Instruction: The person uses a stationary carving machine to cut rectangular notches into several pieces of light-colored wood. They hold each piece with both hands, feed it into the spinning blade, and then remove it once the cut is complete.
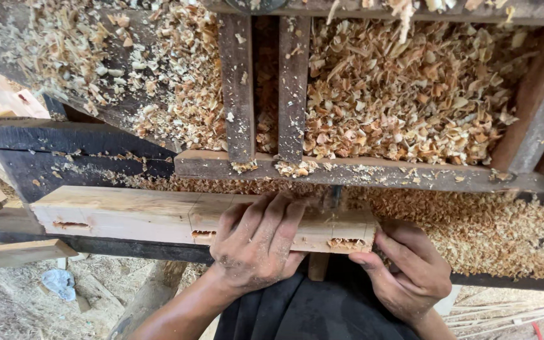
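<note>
Both grips clamp wood block (177,215) amid shavings (404,94).

pale raw wood block (158,217), rough dark timber frame (347,171) w/ matt shavings (410,94)

Dark, weathered timber desk (77,148) spanning the frame, built of rough beams and slats. Thick heaps of pale wood shavings (404,94) across its upper half and along the right. Pale squared wood block (152,214) lying lengthwise on the front beam, lower centre.
</note>
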### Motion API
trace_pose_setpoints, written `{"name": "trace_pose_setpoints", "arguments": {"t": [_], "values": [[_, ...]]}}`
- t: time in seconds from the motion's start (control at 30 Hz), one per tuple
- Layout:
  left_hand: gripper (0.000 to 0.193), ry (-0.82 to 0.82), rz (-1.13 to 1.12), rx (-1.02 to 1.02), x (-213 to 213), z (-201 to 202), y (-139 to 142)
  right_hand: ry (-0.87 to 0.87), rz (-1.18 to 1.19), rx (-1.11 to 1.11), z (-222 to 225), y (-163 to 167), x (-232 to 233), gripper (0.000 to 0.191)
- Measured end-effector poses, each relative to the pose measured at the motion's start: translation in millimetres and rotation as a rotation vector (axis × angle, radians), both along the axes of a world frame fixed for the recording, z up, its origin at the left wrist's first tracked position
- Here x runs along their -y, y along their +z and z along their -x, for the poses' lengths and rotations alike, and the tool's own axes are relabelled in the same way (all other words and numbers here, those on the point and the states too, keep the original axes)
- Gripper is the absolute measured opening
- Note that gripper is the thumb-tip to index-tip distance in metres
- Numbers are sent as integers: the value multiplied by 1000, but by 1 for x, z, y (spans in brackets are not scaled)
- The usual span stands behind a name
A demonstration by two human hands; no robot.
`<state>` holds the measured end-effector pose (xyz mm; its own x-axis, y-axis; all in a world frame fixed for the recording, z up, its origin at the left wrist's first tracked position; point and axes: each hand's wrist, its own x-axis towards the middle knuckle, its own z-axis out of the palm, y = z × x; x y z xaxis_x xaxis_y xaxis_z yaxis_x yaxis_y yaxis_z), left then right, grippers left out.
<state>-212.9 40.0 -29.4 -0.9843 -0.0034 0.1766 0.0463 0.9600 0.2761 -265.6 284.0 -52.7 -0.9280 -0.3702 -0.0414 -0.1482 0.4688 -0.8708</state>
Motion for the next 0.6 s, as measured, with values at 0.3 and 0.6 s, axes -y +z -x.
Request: {"name": "trace_pose_setpoints", "arguments": {"t": [0.3, 0.6], "values": [[48, 26, -31, -16, 4, 10, 3, 43, -23, -64, 12, -4, 0, 39], [47, -46, -38, 54, 3, -14, 2, 42, -352, -183, -12, -1, -2, 48]]}}
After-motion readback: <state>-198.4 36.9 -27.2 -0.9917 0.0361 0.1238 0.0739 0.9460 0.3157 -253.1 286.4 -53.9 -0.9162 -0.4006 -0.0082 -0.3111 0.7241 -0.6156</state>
